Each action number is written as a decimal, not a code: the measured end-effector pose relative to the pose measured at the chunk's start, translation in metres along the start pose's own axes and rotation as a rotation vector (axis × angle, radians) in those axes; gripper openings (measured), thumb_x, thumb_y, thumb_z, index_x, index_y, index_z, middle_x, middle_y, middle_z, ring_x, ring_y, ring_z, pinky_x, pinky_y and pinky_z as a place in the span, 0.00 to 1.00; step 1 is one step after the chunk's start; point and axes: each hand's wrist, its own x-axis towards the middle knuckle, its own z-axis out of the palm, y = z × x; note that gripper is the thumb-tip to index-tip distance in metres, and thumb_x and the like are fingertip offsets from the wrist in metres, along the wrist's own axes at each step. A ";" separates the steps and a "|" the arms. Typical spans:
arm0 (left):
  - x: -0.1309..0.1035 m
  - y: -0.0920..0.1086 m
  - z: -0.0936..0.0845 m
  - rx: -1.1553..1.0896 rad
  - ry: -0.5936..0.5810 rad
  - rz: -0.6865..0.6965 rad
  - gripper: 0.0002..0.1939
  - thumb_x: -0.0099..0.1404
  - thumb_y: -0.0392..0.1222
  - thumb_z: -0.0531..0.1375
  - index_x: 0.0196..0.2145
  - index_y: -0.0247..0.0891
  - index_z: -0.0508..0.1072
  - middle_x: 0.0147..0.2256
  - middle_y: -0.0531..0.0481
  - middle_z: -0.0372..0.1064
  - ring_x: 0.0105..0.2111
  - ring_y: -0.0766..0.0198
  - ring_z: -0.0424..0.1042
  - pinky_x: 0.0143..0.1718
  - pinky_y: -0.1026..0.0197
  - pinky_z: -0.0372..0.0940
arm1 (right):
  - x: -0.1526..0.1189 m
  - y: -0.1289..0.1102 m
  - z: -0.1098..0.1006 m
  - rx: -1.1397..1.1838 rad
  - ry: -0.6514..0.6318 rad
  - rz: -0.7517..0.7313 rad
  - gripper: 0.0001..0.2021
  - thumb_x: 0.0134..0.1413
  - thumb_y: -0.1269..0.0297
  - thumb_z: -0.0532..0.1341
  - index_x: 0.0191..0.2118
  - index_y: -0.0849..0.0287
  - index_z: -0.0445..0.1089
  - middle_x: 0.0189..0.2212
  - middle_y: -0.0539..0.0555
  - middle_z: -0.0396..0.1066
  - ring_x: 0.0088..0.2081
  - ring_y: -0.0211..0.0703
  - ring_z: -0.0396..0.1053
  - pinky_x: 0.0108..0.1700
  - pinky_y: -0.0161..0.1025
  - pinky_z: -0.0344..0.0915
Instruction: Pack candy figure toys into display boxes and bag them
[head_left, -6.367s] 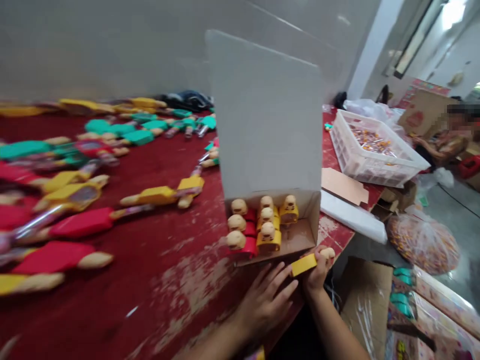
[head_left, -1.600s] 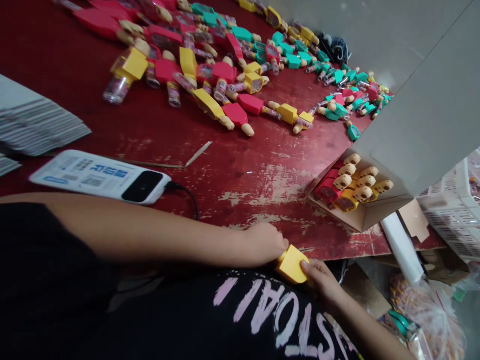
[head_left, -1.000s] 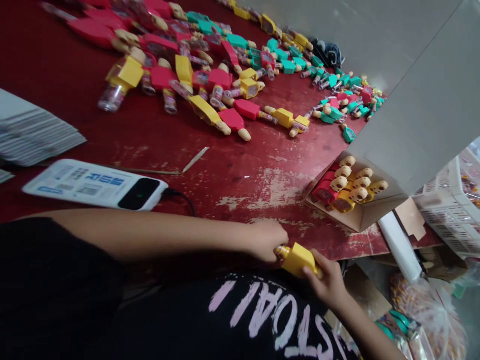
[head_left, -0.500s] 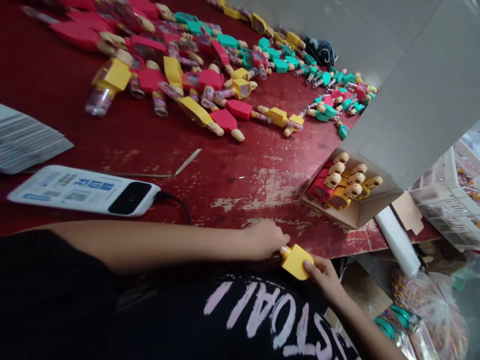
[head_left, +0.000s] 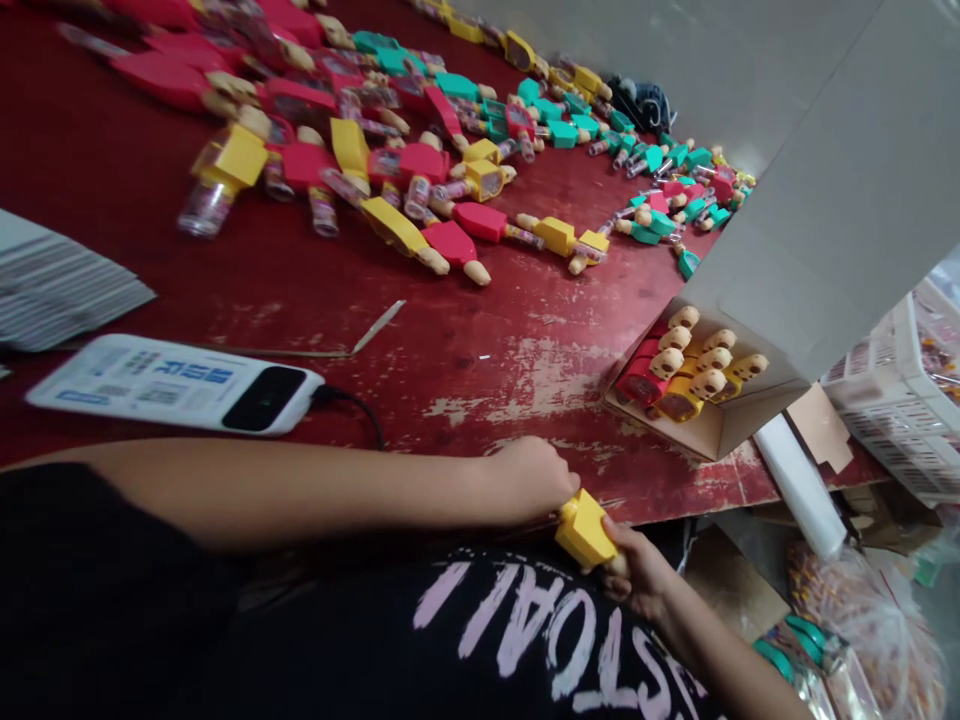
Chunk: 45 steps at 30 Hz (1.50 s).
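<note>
Just off the table's front edge, a yellow toy [head_left: 585,528] with a boxy body is held between my two hands. My left hand [head_left: 534,480] is closed at its upper left end, where the fingers hide the narrow part. My right hand [head_left: 636,568] grips the other end, thumb on the body's side and fingers curled below. A little of a beige end shows by those fingers. Beyond them stands an open cardboard box [head_left: 709,440] with several red and yellow toys in it, their beige animal heads facing up.
Many red, yellow and green toys with clear tubes [head_left: 206,207] lie across the red table [head_left: 420,330]. A white power bank [head_left: 172,385] with a cable and a stack of cards [head_left: 60,280] are at left. A white plastic crate [head_left: 881,370] stands right.
The yellow toy has turned in my hands, from its flat face to a boxy side view. My right hand has shifted its hold toward the lower end. The left hand stays nearly in place.
</note>
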 end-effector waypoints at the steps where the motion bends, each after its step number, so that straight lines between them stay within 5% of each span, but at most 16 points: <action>1: 0.000 -0.003 0.000 0.027 0.045 0.011 0.06 0.57 0.30 0.57 0.32 0.33 0.73 0.26 0.38 0.73 0.27 0.53 0.73 0.26 0.59 0.65 | -0.001 -0.002 -0.001 -0.150 0.053 -0.118 0.30 0.55 0.39 0.51 0.35 0.66 0.72 0.15 0.50 0.64 0.11 0.28 0.46 0.13 0.30 0.46; 3: 0.000 -0.010 -0.002 0.005 0.034 -0.018 0.06 0.56 0.30 0.58 0.32 0.33 0.73 0.28 0.40 0.73 0.27 0.55 0.73 0.26 0.61 0.64 | -0.009 -0.009 -0.008 -0.555 0.208 -0.473 0.27 0.59 0.44 0.50 0.39 0.65 0.73 0.21 0.55 0.70 0.16 0.32 0.56 0.18 0.31 0.55; 5: 0.002 -0.015 -0.009 -0.170 -0.177 -0.001 0.04 0.56 0.34 0.60 0.30 0.33 0.74 0.27 0.45 0.73 0.26 0.59 0.72 0.25 0.64 0.63 | -0.019 -0.019 -0.017 -0.879 0.296 -0.774 0.21 0.58 0.49 0.55 0.42 0.62 0.74 0.31 0.58 0.75 0.23 0.36 0.64 0.25 0.33 0.61; 8: 0.004 -0.012 -0.016 -0.401 -0.492 0.030 0.05 0.57 0.37 0.59 0.29 0.35 0.75 0.27 0.50 0.73 0.25 0.64 0.71 0.24 0.68 0.62 | -0.025 -0.025 -0.021 -1.062 0.260 -0.949 0.18 0.55 0.52 0.59 0.44 0.59 0.74 0.36 0.61 0.76 0.26 0.38 0.66 0.27 0.34 0.62; 10: 0.005 -0.006 -0.014 -0.322 -0.433 -0.042 0.07 0.57 0.35 0.58 0.33 0.33 0.75 0.30 0.44 0.74 0.27 0.58 0.73 0.26 0.63 0.66 | -0.019 -0.021 -0.014 -0.900 0.241 -0.828 0.21 0.55 0.49 0.58 0.42 0.61 0.74 0.28 0.58 0.74 0.23 0.37 0.64 0.25 0.33 0.61; 14: 0.004 0.003 -0.002 -0.104 -0.227 -0.100 0.12 0.57 0.29 0.54 0.37 0.28 0.75 0.33 0.31 0.73 0.35 0.42 0.74 0.35 0.46 0.67 | -0.002 -0.008 0.003 -0.184 0.118 -0.114 0.33 0.47 0.35 0.56 0.35 0.67 0.73 0.14 0.46 0.57 0.11 0.29 0.48 0.13 0.30 0.47; 16: 0.003 0.001 0.001 -0.076 -0.193 -0.078 0.14 0.59 0.29 0.52 0.39 0.30 0.74 0.34 0.32 0.74 0.35 0.43 0.74 0.35 0.47 0.67 | -0.004 -0.009 0.003 -0.092 0.101 -0.022 0.35 0.42 0.33 0.58 0.36 0.68 0.73 0.13 0.44 0.54 0.10 0.27 0.43 0.11 0.29 0.42; 20: 0.006 -0.007 -0.005 -0.286 -0.141 -0.089 0.06 0.54 0.34 0.57 0.30 0.35 0.73 0.27 0.45 0.72 0.27 0.57 0.71 0.27 0.61 0.62 | -0.032 -0.032 -0.014 -0.272 0.211 -0.386 0.41 0.44 0.30 0.54 0.53 0.60 0.67 0.23 0.51 0.66 0.16 0.32 0.57 0.16 0.31 0.56; 23: 0.015 -0.002 -0.007 -0.913 -0.426 0.061 0.08 0.49 0.42 0.59 0.21 0.36 0.64 0.17 0.56 0.58 0.18 0.68 0.58 0.19 0.67 0.52 | -0.053 -0.054 -0.018 -0.567 0.319 -0.875 0.45 0.34 0.28 0.59 0.54 0.56 0.67 0.40 0.60 0.69 0.37 0.51 0.70 0.37 0.47 0.69; 26: 0.027 0.012 -0.002 -1.150 -0.640 0.167 0.15 0.46 0.49 0.63 0.23 0.37 0.63 0.18 0.57 0.54 0.18 0.69 0.54 0.18 0.66 0.51 | -0.063 -0.069 -0.006 -0.593 0.330 -1.105 0.22 0.44 0.44 0.63 0.40 0.56 0.72 0.42 0.60 0.69 0.46 0.56 0.68 0.43 0.51 0.68; 29: 0.037 0.017 0.005 -0.895 -0.070 0.186 0.15 0.49 0.49 0.65 0.29 0.37 0.66 0.25 0.55 0.61 0.24 0.67 0.60 0.24 0.65 0.55 | -0.072 -0.082 0.002 -0.255 0.526 -1.204 0.06 0.49 0.62 0.60 0.26 0.57 0.64 0.29 0.52 0.70 0.33 0.45 0.71 0.34 0.42 0.70; 32: 0.048 0.001 0.012 -0.596 0.725 0.242 0.10 0.58 0.44 0.60 0.34 0.37 0.64 0.31 0.49 0.63 0.32 0.63 0.63 0.33 0.62 0.60 | -0.080 -0.101 -0.010 -0.042 1.062 -1.382 0.06 0.46 0.68 0.61 0.27 0.58 0.61 0.27 0.48 0.67 0.30 0.41 0.71 0.34 0.41 0.70; 34: 0.059 -0.018 0.019 -0.564 1.064 0.151 0.10 0.60 0.45 0.58 0.35 0.38 0.61 0.33 0.48 0.62 0.35 0.61 0.64 0.38 0.59 0.62 | -0.077 -0.117 -0.026 -0.053 1.338 -1.445 0.08 0.43 0.71 0.64 0.28 0.59 0.62 0.27 0.47 0.66 0.30 0.42 0.73 0.36 0.43 0.71; 36: 0.072 -0.036 0.028 -0.670 1.119 -0.092 0.17 0.57 0.51 0.60 0.38 0.38 0.59 0.35 0.47 0.61 0.37 0.59 0.65 0.39 0.57 0.63 | -0.065 -0.130 -0.042 -0.077 1.406 -1.479 0.10 0.43 0.72 0.65 0.30 0.59 0.62 0.27 0.46 0.65 0.29 0.42 0.73 0.36 0.44 0.71; 39: 0.092 -0.054 0.038 -0.816 0.936 -0.341 0.25 0.55 0.56 0.59 0.43 0.38 0.57 0.34 0.48 0.62 0.31 0.59 0.66 0.32 0.57 0.63 | -0.032 -0.139 -0.060 -0.065 1.297 -1.623 0.10 0.46 0.73 0.61 0.33 0.57 0.58 0.24 0.44 0.67 0.25 0.39 0.72 0.34 0.43 0.71; 45: 0.101 -0.063 0.041 -0.860 0.802 -0.350 0.20 0.56 0.52 0.56 0.41 0.39 0.59 0.32 0.49 0.66 0.31 0.56 0.68 0.32 0.57 0.61 | 0.011 -0.129 -0.078 -0.395 1.205 -1.766 0.15 0.46 0.69 0.62 0.36 0.55 0.54 0.24 0.44 0.67 0.22 0.41 0.70 0.25 0.42 0.70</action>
